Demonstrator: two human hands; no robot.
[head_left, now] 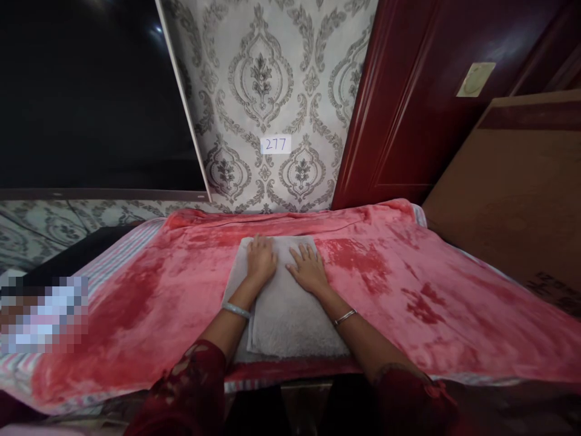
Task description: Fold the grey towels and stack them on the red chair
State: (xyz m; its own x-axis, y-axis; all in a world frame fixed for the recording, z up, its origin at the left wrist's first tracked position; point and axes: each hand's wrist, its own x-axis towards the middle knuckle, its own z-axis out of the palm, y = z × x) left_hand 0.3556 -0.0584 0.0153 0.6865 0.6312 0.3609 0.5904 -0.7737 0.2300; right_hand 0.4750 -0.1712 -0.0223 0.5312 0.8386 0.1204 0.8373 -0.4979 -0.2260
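Grey folded terry towel [285, 315] lies on the pink plush blanket [408, 290]; my left hand [261, 259] and right hand [310, 268] press flat on it, fingers open, slightly apart, before the patterned grey wallpaper [267, 79].

both hands, left hand [261, 259] and right hand [309, 269], lie flat on a folded grey towel [285, 315] atop a pink blanket [408, 290].

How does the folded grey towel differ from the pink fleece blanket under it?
The folded grey towel is small, pale and doubled into layers; the pink fleece blanket is wide, glossy and spread in one sheet. Left hand and right hand press flat on the towel, not the blanket. Both are soft cloth.
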